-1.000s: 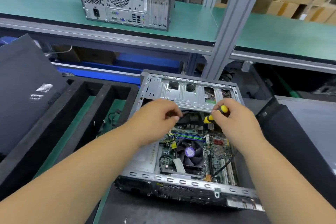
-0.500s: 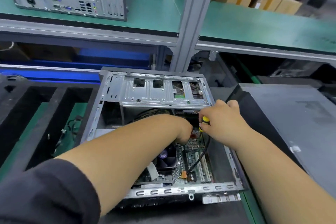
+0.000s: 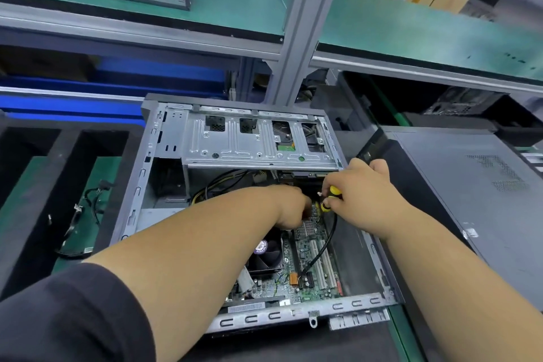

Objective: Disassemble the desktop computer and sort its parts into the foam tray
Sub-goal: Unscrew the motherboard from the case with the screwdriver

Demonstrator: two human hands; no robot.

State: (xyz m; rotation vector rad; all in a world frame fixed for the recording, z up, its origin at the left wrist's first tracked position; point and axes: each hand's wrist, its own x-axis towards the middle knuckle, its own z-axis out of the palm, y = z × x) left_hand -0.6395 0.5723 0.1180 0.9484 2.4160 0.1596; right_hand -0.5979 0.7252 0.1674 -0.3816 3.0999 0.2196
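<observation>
Left of the fingers lies the foam tray (image 3: 67, 156); the drive cage (image 3: 258, 141) overhangs them inside the computer case (image 3: 138, 185). Right hand (image 3: 364, 194) grips a screwdriver (image 3: 332, 197); left hand (image 3: 291, 206) grip hidden.

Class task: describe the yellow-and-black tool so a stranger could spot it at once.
Find the open computer case lying flat at centre. Just below its metal drive cage, the right hand grips a screwdriver. Its yellow-and-black handle is the only bright yellow tool there.
</observation>
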